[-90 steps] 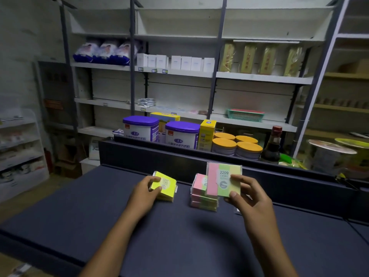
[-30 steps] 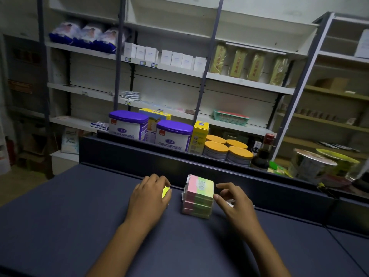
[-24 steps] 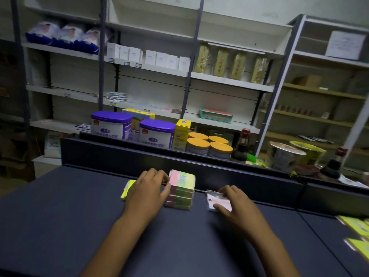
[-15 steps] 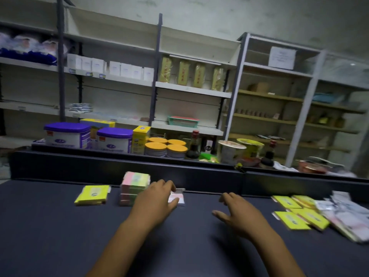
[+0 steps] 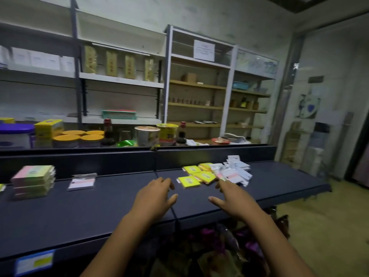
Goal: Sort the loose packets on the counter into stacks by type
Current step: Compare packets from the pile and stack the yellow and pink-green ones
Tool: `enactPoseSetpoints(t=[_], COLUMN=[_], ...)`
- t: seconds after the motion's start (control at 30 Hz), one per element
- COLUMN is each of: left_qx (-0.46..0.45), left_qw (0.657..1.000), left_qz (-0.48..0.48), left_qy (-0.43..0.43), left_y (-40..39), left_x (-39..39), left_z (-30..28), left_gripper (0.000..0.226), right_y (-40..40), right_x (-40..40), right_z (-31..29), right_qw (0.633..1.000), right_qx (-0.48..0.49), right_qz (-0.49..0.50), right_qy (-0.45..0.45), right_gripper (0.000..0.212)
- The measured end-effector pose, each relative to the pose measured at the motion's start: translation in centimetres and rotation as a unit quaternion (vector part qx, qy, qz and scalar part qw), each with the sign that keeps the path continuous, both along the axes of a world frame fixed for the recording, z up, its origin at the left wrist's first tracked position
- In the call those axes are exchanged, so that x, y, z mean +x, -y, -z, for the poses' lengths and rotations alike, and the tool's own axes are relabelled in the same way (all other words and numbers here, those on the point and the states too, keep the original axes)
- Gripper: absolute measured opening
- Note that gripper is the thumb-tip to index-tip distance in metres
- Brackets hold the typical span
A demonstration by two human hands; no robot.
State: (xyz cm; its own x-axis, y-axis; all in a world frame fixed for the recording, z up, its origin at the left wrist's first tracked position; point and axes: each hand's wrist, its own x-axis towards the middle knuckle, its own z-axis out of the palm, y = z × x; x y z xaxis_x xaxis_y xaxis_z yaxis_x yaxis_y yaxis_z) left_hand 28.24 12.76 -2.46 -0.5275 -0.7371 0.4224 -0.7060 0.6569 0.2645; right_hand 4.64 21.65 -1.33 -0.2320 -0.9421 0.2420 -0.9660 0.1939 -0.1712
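1. Both hands hover above the dark surface (image 5: 99, 212), left hand (image 5: 154, 196) and right hand (image 5: 234, 198), each grip spread, holding nothing
2. Loose yellow packets (image 5: 188, 181) and white packets (image 5: 237, 172) lie just beyond the fingers
3. Pink-green stack (image 5: 34, 180) sits far left

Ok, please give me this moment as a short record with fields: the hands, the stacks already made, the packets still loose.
left hand: open, above the counter, holds nothing
right hand: open, fingers toward the loose pile, holds nothing
pink-green stack: far left, neat
white-pink packet: lies alone, right of that stack
loose yellow packets: unsorted, just beyond the hands
loose white packets: heaped right of the yellow ones
state of sorting: not finished
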Motion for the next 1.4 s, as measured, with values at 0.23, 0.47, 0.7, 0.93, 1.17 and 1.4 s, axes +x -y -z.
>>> enactPoseSetpoints(t=[0.23,0.47,0.7,0.93,1.17,1.4], left_qx=[-0.021,-0.024,-0.007,-0.010,-0.003,0.021], left_qw=[0.999,0.999,1.000,0.999,0.999,0.996], left_qz=[0.027,0.025,0.008,0.001,-0.020,-0.075], left_qy=[0.015,-0.007,-0.024,-0.044,-0.040,-0.050], left_y=[-1.6,0.3,5.1,11.3,15.5,18.7], left_x=[-6.8,-10.6,-14.5,-19.6,-22.9,-25.1], left_z=[-1.1,-0.7,0.3,0.0,0.5,1.6], left_gripper=[0.032,0.030,0.028,0.028,0.025,0.023], right_y=[-3.6,-2.0,3.3,9.2,14.0,20.5], right_x=[-6.1,-9.7,-13.6,-18.2,-21.9,-24.4], right_z=[-1.0,-0.4,0.2,-0.8,-0.3,0.4], right_qw=[0.999,0.998,0.999,0.998,0.999,0.997], right_qx=[-0.013,-0.029,-0.034,-0.041,-0.042,-0.041], right_qz=[0.050,0.054,0.036,0.028,0.008,-0.058], right_qy=[-0.003,0.004,0.014,0.024,0.033,0.041], right_gripper=[0.051,0.049,0.050,0.048,0.046,0.045])
